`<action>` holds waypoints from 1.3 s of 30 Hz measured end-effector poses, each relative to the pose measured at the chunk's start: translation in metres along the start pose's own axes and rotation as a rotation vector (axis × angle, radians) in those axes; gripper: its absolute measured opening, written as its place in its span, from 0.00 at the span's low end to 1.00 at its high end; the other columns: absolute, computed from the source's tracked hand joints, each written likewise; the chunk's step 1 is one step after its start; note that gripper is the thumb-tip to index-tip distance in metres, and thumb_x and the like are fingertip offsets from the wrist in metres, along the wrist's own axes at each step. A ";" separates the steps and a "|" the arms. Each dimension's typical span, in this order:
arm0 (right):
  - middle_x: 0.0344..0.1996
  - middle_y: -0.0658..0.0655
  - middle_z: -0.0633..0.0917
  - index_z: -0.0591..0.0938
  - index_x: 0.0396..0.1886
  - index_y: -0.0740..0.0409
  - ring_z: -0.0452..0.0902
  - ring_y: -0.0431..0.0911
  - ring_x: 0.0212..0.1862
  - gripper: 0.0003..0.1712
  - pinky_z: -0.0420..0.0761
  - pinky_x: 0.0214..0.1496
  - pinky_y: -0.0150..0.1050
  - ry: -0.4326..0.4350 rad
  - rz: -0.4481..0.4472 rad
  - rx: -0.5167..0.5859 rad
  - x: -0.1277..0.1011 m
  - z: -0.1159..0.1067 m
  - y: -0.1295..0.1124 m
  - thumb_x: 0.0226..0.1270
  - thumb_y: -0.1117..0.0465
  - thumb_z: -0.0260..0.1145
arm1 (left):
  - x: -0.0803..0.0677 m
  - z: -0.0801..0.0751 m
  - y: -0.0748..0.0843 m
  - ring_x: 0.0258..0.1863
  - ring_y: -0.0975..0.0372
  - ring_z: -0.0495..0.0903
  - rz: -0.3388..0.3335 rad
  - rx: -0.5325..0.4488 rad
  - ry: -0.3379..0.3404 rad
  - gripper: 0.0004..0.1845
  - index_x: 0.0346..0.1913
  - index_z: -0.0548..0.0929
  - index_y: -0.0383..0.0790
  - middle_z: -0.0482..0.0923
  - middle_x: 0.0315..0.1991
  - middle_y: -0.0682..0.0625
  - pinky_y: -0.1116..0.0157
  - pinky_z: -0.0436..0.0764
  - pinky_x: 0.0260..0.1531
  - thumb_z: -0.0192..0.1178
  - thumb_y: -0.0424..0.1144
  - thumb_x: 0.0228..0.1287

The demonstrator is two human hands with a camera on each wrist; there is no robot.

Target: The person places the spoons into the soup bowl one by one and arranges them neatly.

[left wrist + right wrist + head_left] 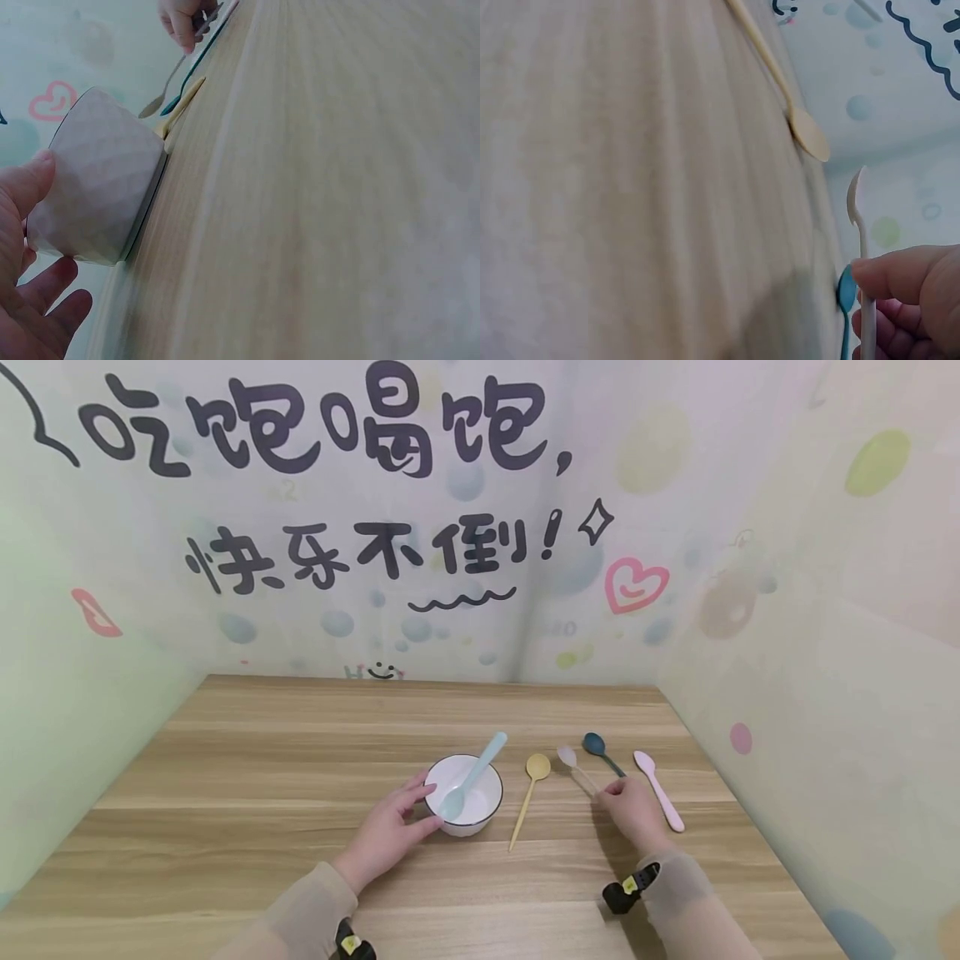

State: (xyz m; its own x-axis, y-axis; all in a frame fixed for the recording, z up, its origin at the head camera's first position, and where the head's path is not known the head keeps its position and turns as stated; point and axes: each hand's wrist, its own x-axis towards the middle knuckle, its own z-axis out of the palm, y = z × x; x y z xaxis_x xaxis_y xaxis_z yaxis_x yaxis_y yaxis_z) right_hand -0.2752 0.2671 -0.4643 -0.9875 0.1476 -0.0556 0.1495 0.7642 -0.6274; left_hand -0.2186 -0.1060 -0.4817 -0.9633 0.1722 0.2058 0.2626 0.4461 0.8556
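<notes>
1 spoon [868, 322] pinched btwn R fingers [896, 272], L fingers [52, 286] wide on bowl [105, 180]

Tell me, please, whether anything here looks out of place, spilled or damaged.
Nothing stands out: the bowl sits upright on the table with the light blue spoon resting in it, the right hand holds a pale spoon, and no spill or damage shows.

In the head view, the right hand [632, 810] covers the handle end of the dark teal spoon [595, 744]! Right wrist view: top edge slices the yellow spoon [801, 120], bottom edge clips the pale spoon [857, 199]. Left wrist view: the left hand [390, 837] is cropped at left, the bowl [105, 180] hides its own inside.
</notes>
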 end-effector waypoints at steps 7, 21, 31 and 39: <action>0.28 0.53 0.79 0.81 0.34 0.59 0.69 0.46 0.30 0.11 0.69 0.28 0.36 0.004 -0.061 0.013 -0.004 -0.016 -0.020 0.65 0.55 0.65 | 0.000 0.000 0.000 0.68 0.49 0.64 0.005 0.007 0.000 0.29 0.60 0.78 0.34 0.63 0.70 0.45 0.50 0.73 0.59 0.70 0.42 0.57; 0.24 0.51 0.79 0.83 0.32 0.56 0.69 0.45 0.27 0.10 0.69 0.26 0.37 -0.039 -0.204 -0.026 -0.004 -0.033 -0.055 0.64 0.54 0.67 | 0.000 -0.001 0.001 0.67 0.49 0.64 0.001 -0.006 0.000 0.28 0.60 0.78 0.35 0.64 0.70 0.44 0.49 0.72 0.60 0.69 0.43 0.58; 0.24 0.51 0.79 0.82 0.30 0.55 0.69 0.45 0.26 0.06 0.72 0.26 0.37 -0.102 -0.303 -0.014 -0.004 -0.029 -0.072 0.63 0.57 0.68 | -0.001 -0.002 0.001 0.68 0.51 0.63 -0.011 -0.004 -0.009 0.28 0.60 0.77 0.35 0.62 0.71 0.46 0.51 0.71 0.61 0.70 0.42 0.57; 0.25 0.50 0.79 0.83 0.27 0.54 0.71 0.44 0.27 0.07 0.74 0.27 0.37 -0.154 -0.396 -0.061 -0.006 -0.027 -0.086 0.61 0.58 0.69 | 0.000 -0.001 0.001 0.68 0.49 0.64 0.004 0.006 -0.011 0.29 0.60 0.77 0.34 0.62 0.71 0.45 0.50 0.72 0.60 0.69 0.42 0.58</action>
State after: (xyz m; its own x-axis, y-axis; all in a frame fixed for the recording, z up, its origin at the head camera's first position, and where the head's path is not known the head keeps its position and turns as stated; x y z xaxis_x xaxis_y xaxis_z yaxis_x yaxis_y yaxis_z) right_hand -0.2808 0.2179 -0.3892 -0.9644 -0.2570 0.0623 -0.2449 0.7791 -0.5771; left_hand -0.2182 -0.1069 -0.4804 -0.9616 0.1832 0.2041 0.2667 0.4503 0.8521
